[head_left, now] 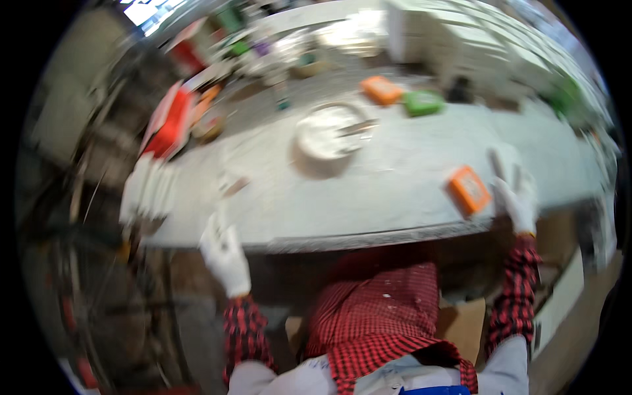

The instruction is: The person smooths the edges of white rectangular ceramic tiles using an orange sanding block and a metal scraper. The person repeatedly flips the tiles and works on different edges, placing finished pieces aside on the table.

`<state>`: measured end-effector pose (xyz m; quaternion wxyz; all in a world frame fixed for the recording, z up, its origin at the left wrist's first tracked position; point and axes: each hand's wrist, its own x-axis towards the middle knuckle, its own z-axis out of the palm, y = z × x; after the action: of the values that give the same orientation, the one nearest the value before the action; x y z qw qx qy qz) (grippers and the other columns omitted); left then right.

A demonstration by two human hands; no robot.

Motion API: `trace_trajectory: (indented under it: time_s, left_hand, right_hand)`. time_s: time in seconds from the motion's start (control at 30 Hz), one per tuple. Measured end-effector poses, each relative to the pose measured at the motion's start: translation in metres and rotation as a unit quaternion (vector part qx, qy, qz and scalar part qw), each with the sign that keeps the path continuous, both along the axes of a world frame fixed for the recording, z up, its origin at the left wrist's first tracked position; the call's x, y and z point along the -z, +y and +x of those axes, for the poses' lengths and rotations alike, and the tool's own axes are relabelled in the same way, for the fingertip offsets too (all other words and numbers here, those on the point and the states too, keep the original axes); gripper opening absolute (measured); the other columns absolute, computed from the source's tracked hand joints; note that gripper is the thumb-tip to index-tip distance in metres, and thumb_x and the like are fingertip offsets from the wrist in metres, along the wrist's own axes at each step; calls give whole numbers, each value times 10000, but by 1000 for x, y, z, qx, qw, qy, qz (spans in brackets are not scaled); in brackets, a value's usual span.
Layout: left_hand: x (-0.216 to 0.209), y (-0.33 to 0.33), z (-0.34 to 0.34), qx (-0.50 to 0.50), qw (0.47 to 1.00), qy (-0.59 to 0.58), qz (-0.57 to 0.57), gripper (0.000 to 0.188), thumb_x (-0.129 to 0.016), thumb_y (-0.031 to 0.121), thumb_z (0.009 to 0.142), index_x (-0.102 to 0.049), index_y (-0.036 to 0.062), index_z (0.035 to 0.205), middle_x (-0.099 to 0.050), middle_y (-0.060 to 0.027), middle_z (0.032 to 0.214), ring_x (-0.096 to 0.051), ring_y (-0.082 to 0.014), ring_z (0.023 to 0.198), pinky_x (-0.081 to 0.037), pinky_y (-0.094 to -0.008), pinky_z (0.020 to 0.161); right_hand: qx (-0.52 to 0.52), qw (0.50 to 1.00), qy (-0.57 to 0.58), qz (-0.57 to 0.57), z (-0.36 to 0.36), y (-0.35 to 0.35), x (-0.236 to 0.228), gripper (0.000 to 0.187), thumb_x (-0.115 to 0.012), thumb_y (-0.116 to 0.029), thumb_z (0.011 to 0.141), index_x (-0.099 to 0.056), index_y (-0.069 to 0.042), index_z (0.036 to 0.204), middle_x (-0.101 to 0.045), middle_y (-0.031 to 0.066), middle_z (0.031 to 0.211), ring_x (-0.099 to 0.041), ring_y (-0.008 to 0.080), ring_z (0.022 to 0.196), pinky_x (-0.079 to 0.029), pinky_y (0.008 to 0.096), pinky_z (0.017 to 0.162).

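Note:
White gloves cover both of my hands. My left hand (224, 255) hovers at the table's front edge on the left, fingers extended and nothing visible in it. My right hand (518, 199) is over the right part of the table, fingers spread. An orange box (469, 191) lies just left of that hand, with a gap between them. Mid-table stands a round white bowl (304, 139) of white paste, with a flat-bladed tool (359, 128) resting across its rim. A small brownish scrap (237, 186) lies beyond my left hand. Motion smears the picture.
Another orange box (381, 90) and a green box (423, 103) sit behind the bowl. White stacks (480, 49) line the back right. At left are a red-and-white box (172, 122) and upright white pieces (150, 187). The pale worktable (316, 220) has a rough front edge.

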<state>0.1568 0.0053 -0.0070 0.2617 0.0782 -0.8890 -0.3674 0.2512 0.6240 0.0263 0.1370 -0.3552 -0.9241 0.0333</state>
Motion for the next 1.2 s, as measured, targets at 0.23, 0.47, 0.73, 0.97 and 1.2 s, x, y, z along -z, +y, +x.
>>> trace_trajectory:
  time_s: [0.23,0.47,0.73,0.97,1.2]
  left_hand:
    - [10,-51,11,-91,984,-106,-114,682,-782,307,873,-533,99,1473,-536,-194,1427,-490,-394,1331,-411,-487,1111]
    - [12,-66,-15,-129,939,-202,-246,917,-827,453,790,-436,104,1542,-524,-216,1462,-489,-421,1340,-416,-507,1096]
    - [27,-81,-31,-119,972,-156,-128,987,-849,427,771,-381,74,1564,-538,-254,1449,-513,-436,1321,-437,-527,1075]
    - [17,-86,3,-128,990,-46,-33,895,-813,331,846,-384,43,1577,-513,-262,1475,-490,-432,1354,-391,-492,1134]
    - [-11,-10,77,199,978,-20,-65,982,-908,134,709,-418,36,1555,-518,-207,1499,-517,-378,1374,-405,-462,1146]
  right_hand:
    - [-119,993,9,13,4,66,34,794,-725,-410,886,-444,-84,1553,-639,287,1250,-615,462,1158,-498,517,976]
    - [-111,992,7,57,4,69,42,780,-718,-417,902,-442,-88,1553,-626,290,1281,-598,462,1188,-485,523,995]
    - [-136,981,139,-10,13,73,44,750,-721,-422,945,-459,-32,1530,-571,267,1398,-545,412,1314,-464,478,1067]
    - [-106,936,307,-137,100,-65,11,539,-654,-244,1018,-528,38,1460,-540,204,1459,-542,282,1325,-460,401,1086]
    - [-133,777,255,-559,106,-229,14,527,-680,-71,940,-565,-22,1453,-737,101,1124,-689,220,1028,-532,357,988]
